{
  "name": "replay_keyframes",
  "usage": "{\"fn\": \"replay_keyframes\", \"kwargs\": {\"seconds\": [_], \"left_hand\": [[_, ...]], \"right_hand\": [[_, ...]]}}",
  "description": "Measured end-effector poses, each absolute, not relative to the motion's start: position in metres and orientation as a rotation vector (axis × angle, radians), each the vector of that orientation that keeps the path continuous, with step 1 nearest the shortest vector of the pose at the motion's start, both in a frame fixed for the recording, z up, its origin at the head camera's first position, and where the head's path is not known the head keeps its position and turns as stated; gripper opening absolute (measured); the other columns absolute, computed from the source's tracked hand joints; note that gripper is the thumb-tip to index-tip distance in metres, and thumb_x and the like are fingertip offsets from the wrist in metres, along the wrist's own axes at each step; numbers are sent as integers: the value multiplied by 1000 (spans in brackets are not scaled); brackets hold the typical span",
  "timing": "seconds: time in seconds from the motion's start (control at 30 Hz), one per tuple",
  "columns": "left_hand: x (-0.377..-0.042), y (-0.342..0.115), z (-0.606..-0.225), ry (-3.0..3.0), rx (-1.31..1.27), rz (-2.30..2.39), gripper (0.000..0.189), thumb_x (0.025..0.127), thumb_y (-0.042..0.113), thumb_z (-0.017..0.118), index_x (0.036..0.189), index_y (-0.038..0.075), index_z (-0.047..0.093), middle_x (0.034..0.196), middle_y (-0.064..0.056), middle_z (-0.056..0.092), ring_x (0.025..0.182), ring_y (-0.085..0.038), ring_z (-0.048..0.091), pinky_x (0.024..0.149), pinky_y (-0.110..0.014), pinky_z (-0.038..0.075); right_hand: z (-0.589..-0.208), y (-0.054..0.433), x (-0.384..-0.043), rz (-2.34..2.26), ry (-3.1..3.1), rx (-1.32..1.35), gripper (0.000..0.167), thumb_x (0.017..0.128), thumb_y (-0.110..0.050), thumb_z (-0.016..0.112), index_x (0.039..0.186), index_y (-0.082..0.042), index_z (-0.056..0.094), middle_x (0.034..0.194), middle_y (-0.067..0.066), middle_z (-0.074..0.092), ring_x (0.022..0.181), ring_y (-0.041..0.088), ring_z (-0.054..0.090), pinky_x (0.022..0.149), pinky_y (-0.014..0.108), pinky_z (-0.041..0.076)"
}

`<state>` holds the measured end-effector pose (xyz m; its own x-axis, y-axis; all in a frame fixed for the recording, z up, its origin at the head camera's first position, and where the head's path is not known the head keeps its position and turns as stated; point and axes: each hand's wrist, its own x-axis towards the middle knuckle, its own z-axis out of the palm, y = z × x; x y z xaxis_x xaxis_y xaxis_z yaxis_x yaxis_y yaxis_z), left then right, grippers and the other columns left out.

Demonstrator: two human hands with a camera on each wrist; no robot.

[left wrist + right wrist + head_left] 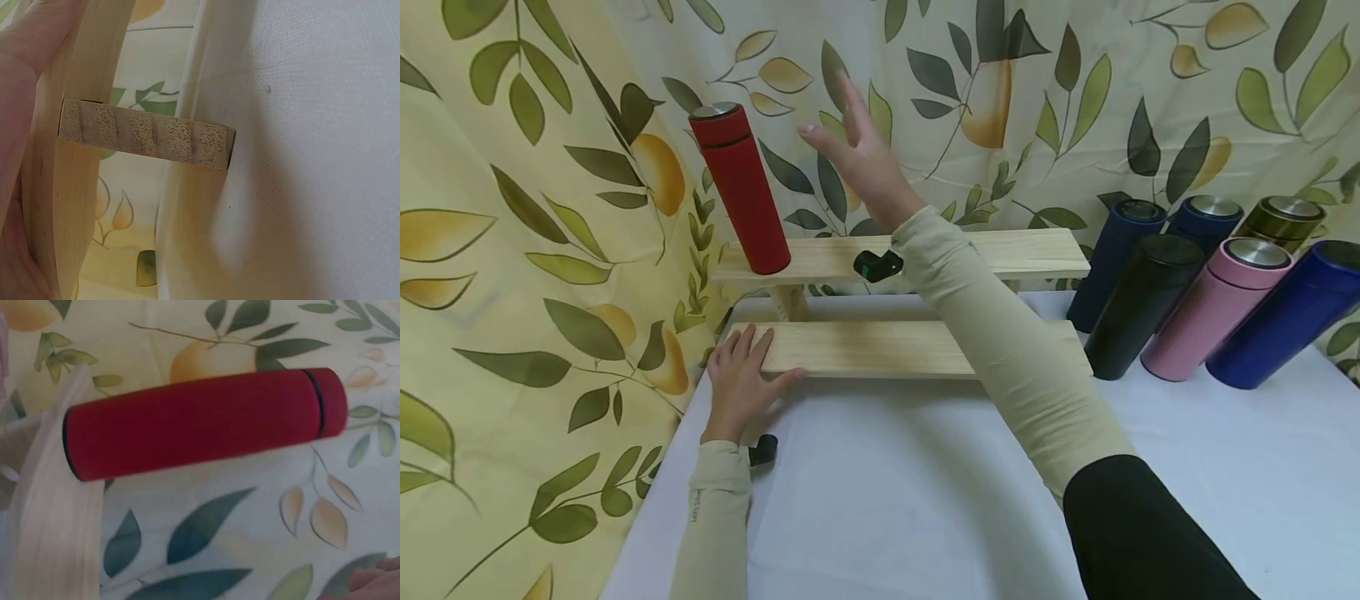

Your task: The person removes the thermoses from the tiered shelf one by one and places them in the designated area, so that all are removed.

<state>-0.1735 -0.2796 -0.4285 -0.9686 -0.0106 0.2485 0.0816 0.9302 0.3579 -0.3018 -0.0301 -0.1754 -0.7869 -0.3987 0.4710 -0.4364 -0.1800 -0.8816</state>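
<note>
A red thermos bottle (741, 192) stands upright on the left end of the upper shelf of a two-step wooden rack (865, 350). To the right of the bottle, apart from it, my right hand (868, 162) is raised above the upper shelf with its fingers extended and nothing in them. The right wrist view shows the whole red thermos bottle (200, 425), with only some fingertips at the lower right corner. My left hand (741, 383) rests on the left end of the lower shelf, fingers on top and thumb along the front edge. In the left wrist view a wooden support (147, 134) shows under the board.
Several more thermos bottles stand grouped at the right: dark blue, black (1142, 308), pink (1217, 308), bright blue (1288, 317) and olive-gold (1281, 221). A white cloth (865, 500) covers the table. Leaf-patterned curtains (587, 208) hang behind and at the left.
</note>
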Motion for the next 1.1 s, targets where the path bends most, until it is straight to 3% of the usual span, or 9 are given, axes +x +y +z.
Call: {"fn": "replay_keyframes", "kwargs": {"seconds": [0.3, 0.5, 0.8, 0.93, 1.1], "left_hand": [[-174, -277, -428, -2846, -59, -551, 101, 90, 69, 73, 163, 7, 44, 172, -23, 28, 157, -45, 18, 123, -66, 4], [-174, -275, -431, -2839, -45, -571, 99, 90, 69, 73, 163, 8, 46, 172, -22, 29, 158, -44, 18, 123, -66, 5], [-172, -277, -433, -2809, -53, -572, 97, 90, 68, 73, 162, 7, 48, 171, -23, 31, 157, -45, 20, 121, -67, 7], [-172, -279, -431, -2808, -65, -551, 98, 89, 69, 72, 162, 7, 48, 170, -23, 32, 157, -45, 20, 121, -67, 8], [-172, -283, -428, -2797, -83, -537, 99, 89, 71, 72, 161, 8, 49, 169, -23, 33, 156, -45, 22, 121, -67, 8]], "right_hand": [[-190, -69, -300, 2137, -2170, 938, 96, 100, -42, 67, 174, -31, 7, 176, -18, 10, 162, 17, 13, 125, 36, 25], [-203, -94, -300, 2186, -2204, 906, 95, 99, -43, 70, 174, -31, 12, 176, -13, 13, 161, 18, 17, 124, 45, 28], [-229, -124, -305, 2289, -2186, 828, 99, 96, -42, 76, 173, -27, 16, 175, -11, 19, 160, 13, 18, 125, 44, 27], [-235, -134, -306, 2308, -2214, 773, 100, 95, -43, 77, 173, -28, 16, 174, -8, 24, 156, 15, 27, 123, 45, 31], [-239, -145, -307, 2349, -2176, 770, 97, 95, -38, 78, 172, -25, 19, 158, -6, 44, 134, 12, 48, 112, 42, 42]]}}
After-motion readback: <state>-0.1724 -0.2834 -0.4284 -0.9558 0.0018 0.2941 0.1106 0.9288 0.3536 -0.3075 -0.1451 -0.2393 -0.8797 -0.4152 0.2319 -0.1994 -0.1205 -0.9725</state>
